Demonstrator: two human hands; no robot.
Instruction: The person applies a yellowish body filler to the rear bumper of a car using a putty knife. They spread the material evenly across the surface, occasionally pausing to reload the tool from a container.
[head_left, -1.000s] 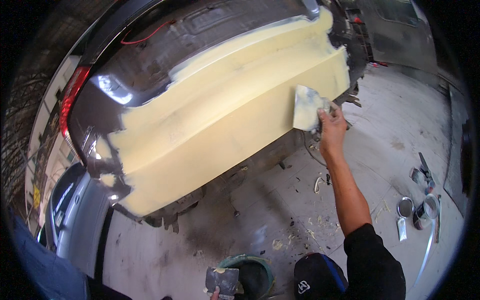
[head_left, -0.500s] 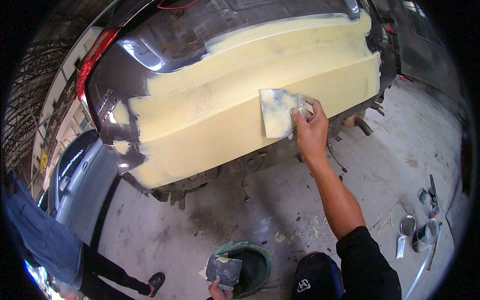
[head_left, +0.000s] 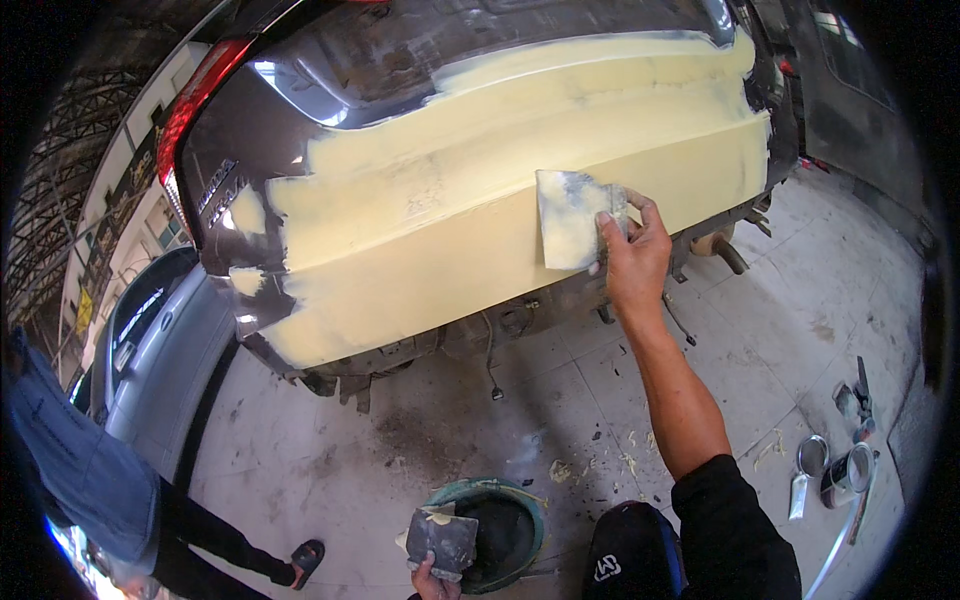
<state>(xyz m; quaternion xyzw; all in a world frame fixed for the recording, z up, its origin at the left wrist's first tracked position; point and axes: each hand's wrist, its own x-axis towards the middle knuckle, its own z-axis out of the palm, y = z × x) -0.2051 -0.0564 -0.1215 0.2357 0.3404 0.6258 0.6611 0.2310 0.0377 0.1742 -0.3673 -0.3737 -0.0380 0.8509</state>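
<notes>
In front of me is the dark rear of a car, its lower part coated with a broad band of pale yellow body filler (head_left: 430, 220). My right hand (head_left: 635, 245) grips a flat filler spreader (head_left: 575, 220) smeared with yellow, held over the lower right-middle of the band; I cannot tell whether its edge touches the surface. Low in view, my left hand (head_left: 435, 580) is closed around a second, dark spreader (head_left: 445, 540) with some yellow filler on its upper edge. That one is held above the left side of a green-rimmed tub (head_left: 540, 530).
Another person in a blue-grey shirt (head_left: 90, 450) stands at the left beside a silver car (head_left: 170, 350). Open tins (head_left: 848, 472) and a tube (head_left: 798, 497) lie on the floor at the right. Cables and an exhaust pipe (head_left: 730, 255) hang beneath the car's rear.
The car and my right hand with its spreader sit slightly further right and higher in view. My left hand's spreader has shifted a little left. Both grips are the same.
</notes>
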